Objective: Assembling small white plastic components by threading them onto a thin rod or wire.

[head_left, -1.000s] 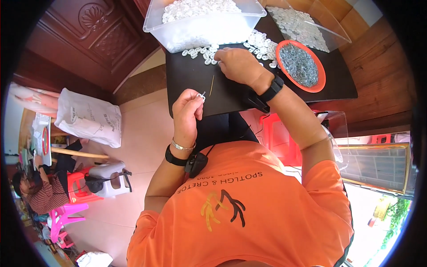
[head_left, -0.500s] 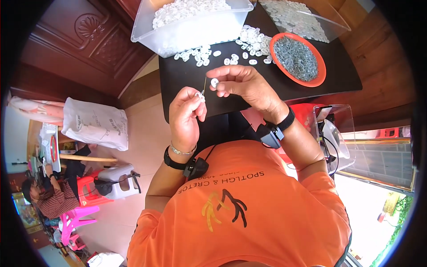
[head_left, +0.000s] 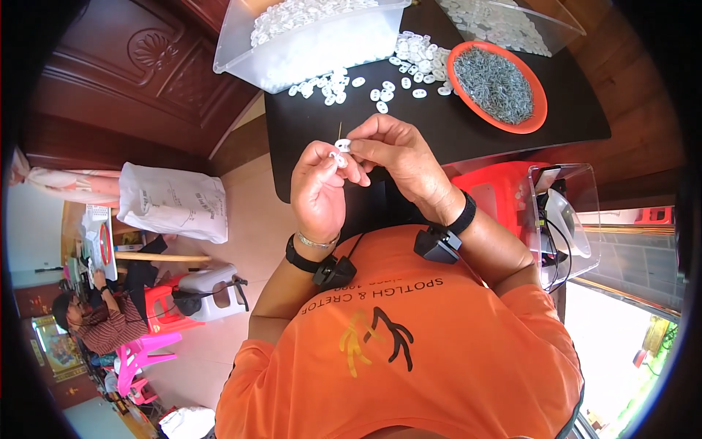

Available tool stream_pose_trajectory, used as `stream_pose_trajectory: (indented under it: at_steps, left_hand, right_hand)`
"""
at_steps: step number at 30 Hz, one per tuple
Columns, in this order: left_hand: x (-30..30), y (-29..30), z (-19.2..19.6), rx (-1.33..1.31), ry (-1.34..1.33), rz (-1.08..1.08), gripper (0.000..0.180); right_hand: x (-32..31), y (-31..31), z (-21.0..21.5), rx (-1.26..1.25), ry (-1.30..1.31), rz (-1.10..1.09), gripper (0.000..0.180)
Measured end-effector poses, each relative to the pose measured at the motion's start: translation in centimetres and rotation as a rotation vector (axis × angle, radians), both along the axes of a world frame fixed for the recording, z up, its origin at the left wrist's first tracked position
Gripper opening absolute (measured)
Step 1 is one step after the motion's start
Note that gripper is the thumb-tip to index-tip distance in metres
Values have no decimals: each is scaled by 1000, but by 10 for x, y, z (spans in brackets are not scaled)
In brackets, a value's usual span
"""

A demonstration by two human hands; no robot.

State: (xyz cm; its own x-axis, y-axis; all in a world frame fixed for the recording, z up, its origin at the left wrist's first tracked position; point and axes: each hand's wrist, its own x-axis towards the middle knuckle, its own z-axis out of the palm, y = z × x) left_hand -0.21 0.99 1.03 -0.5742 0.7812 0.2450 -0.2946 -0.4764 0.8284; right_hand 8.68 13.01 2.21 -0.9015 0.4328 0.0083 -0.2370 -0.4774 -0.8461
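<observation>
My left hand (head_left: 319, 186) is closed on a small white plastic piece (head_left: 338, 159), pinched between thumb and fingers. A thin brass-coloured pin (head_left: 340, 129) stands upright just above that piece. My right hand (head_left: 411, 159) pinches a white oval piece with holes (head_left: 342, 145) and brings it against the pin, right over the left fingertips. Whether the pin passes through a hole is too small to tell. Both hands meet above the dark table's near edge (head_left: 453, 146).
Loose white oval pieces (head_left: 418, 94) lie scattered beyond my hands. A clear bin (head_left: 307, 62) heaped with them stands behind. At right is an orange bowl (head_left: 542, 110) of small grey metal parts. A person (head_left: 110, 325) sits far left, near a white sack (head_left: 172, 201).
My right hand has moved left and slightly down, carrying its white oval piece from beside the pin to the pin itself. The hands are now together. The view has shifted a little.
</observation>
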Motion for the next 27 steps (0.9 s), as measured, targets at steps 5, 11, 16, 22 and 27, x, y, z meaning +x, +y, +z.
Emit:
stream_pose_trajectory:
  at_steps: [5, 11, 16, 22, 27]
  left_hand:
    - [1, -2, 2, -77, -15, -6, 16]
    - [6, -4, 11, -248, 58, 100, 16]
    - [5, -4, 10, -307, 89, 133, 16]
    - [6, -5, 11, -346, 111, 160, 15]
    - [5, -6, 9, -336, 116, 170, 15]
  right_hand:
    - [3, 1, 4, 118, -68, 10, 13]
    - [7, 18, 4, 54, -100, 29, 13]
    - [9, 16, 8, 113, -88, 23, 14]
    - [9, 13, 8, 169, -80, 4, 14]
    - [9, 12, 4, 219, -79, 1, 15]
